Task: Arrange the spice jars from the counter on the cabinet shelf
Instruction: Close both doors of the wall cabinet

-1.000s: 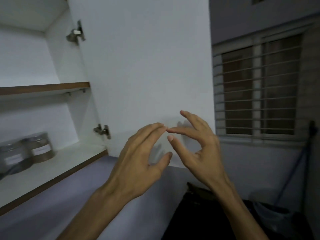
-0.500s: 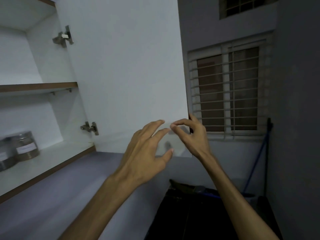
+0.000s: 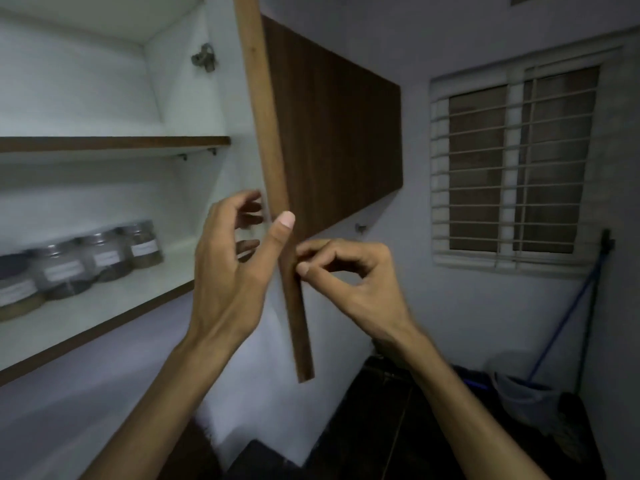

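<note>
Four spice jars (image 3: 79,265) stand in a row on the lower cabinet shelf (image 3: 114,303), each labelled and part-filled with dark or brownish spice. The left hand (image 3: 235,271) holds the cabinet door (image 3: 277,168) by its edge, thumb in front; the right hand (image 3: 349,275) pinches that edge.

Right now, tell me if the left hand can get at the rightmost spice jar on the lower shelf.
Probably yes: the left hand is on the cabinet side of the door edge, with nothing between it and the rightmost spice jar.
</note>
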